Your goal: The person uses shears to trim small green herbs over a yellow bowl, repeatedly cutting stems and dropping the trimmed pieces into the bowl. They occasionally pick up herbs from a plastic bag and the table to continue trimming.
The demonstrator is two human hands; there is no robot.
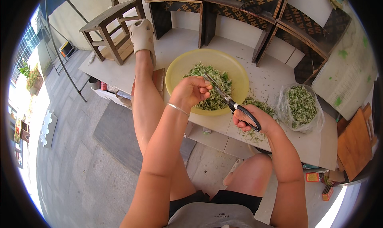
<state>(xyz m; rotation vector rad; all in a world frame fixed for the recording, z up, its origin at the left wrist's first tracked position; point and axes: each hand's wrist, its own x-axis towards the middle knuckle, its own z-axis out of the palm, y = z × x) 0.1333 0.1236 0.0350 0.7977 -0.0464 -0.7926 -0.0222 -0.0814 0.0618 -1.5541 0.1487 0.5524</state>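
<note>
My left hand (193, 92) is raised over a yellow plastic basin (239, 69), thumb and fingertips pinched together; whether something small is between them I cannot tell. In my right hand (251, 117) are black-handled scissors (223, 95), blades pointing up and left, tips by my left fingertips. Cut green sprigs with small whitish flower buds (217, 99) are heaped in the basin. Right of it, more sprigs and thin stems (258, 105) lie loose on the pale tabletop, partly behind my right hand. A clear plastic bag (281, 108) full of flower buds (300, 105) stands farther right.
Dark plywood shelving (239, 6) stands along the back of the pale table (269, 75). At the back left is a small wooden chair (110, 15); near it my foot in a beige clog (142, 36) rests on the table. Wooden boards (356, 147) lean at the right edge.
</note>
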